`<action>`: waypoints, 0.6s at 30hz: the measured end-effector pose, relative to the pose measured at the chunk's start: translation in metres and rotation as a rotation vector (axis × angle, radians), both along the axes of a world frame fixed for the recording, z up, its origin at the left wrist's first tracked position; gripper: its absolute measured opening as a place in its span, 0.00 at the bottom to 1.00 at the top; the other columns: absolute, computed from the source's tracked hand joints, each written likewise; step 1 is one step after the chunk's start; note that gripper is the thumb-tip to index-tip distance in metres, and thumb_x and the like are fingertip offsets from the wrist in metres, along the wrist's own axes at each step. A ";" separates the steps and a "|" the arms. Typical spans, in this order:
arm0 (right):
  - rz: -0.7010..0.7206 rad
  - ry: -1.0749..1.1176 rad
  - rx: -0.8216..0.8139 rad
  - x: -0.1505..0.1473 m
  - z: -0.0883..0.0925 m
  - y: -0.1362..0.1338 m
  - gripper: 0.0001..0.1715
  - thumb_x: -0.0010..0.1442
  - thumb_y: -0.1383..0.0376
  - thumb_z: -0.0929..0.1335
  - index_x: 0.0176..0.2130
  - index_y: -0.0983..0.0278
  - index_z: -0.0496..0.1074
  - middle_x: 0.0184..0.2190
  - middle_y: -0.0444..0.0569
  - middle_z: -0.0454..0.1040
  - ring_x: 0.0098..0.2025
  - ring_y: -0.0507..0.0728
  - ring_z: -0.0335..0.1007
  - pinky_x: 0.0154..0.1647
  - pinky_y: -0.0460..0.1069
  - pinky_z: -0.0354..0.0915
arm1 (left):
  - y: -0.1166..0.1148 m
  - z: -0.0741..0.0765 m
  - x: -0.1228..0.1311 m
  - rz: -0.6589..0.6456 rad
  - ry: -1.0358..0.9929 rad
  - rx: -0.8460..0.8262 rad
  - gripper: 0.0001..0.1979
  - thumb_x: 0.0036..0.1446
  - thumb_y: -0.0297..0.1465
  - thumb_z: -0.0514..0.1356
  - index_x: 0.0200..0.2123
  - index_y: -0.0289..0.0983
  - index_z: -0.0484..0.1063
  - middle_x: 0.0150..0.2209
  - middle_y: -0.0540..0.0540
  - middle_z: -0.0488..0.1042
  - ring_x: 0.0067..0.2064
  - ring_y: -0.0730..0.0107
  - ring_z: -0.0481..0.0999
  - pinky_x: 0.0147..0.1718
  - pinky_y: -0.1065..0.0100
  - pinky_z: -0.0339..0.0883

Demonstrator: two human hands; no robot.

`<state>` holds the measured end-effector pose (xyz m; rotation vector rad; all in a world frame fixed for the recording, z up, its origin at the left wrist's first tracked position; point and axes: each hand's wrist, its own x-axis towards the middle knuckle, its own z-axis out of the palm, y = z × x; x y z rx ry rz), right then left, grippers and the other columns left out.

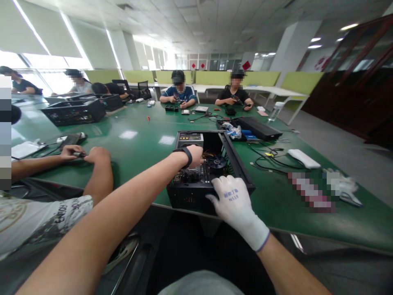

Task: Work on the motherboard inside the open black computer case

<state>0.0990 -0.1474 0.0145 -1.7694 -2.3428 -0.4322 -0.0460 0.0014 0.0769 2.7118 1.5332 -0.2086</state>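
Note:
An opened black computer case (184, 196) lies on the green table in front of me, its inside facing up. Inside it I see a power supply (193, 137) at the far left, a round black cooling fan (216, 163) and some coloured wires. My left hand (195, 156), bare and with a black wristband, reaches into the case just left of the fan. Its fingers are curled, and what they pinch is hidden. My right hand (231, 194), in a white glove, grips the near rim of the case, fingers over the edge and thumb on the outer wall.
On the green table (138, 123) at right lie black cables (260, 159), a white box-like item (303, 159) and a white glove (344, 186). Beyond the case is a black tray-like panel (258, 128). A co-worker's hands (84, 153) are close on the left; two people sit opposite.

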 end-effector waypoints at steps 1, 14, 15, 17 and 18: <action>0.004 0.008 -0.005 0.000 0.000 -0.008 0.17 0.59 0.52 0.70 0.42 0.61 0.69 0.37 0.50 0.71 0.40 0.60 0.63 0.39 0.54 0.47 | -0.001 -0.001 0.005 -0.030 0.090 -0.016 0.19 0.57 0.35 0.61 0.49 0.32 0.75 0.50 0.35 0.77 0.52 0.55 0.76 0.50 0.64 0.68; 0.066 0.133 -0.012 0.005 -0.001 -0.060 0.14 0.55 0.56 0.73 0.39 0.60 0.71 0.33 0.48 0.70 0.36 0.59 0.60 0.37 0.53 0.44 | 0.020 -0.062 0.029 0.096 0.325 -0.229 0.35 0.32 0.36 0.75 0.48 0.30 0.79 0.47 0.35 0.80 0.46 0.54 0.80 0.46 0.66 0.73; 0.065 0.135 -0.014 0.005 -0.001 -0.060 0.14 0.55 0.56 0.73 0.39 0.60 0.71 0.33 0.48 0.70 0.36 0.58 0.60 0.37 0.53 0.44 | 0.022 -0.066 0.028 0.093 0.311 -0.233 0.36 0.32 0.37 0.75 0.48 0.31 0.79 0.47 0.35 0.79 0.47 0.54 0.79 0.47 0.67 0.73; 0.062 0.134 -0.018 0.004 -0.001 -0.059 0.14 0.55 0.56 0.73 0.39 0.60 0.71 0.32 0.48 0.70 0.36 0.59 0.60 0.36 0.53 0.44 | 0.025 -0.071 0.026 0.087 0.311 -0.237 0.36 0.31 0.38 0.75 0.48 0.33 0.79 0.47 0.35 0.80 0.49 0.52 0.79 0.49 0.65 0.72; 0.060 0.132 -0.018 0.004 -0.001 -0.059 0.14 0.55 0.56 0.73 0.39 0.60 0.71 0.32 0.48 0.70 0.36 0.59 0.60 0.36 0.53 0.44 | 0.026 -0.073 0.026 0.091 0.318 -0.239 0.36 0.31 0.39 0.75 0.48 0.33 0.79 0.46 0.35 0.80 0.48 0.51 0.79 0.49 0.63 0.72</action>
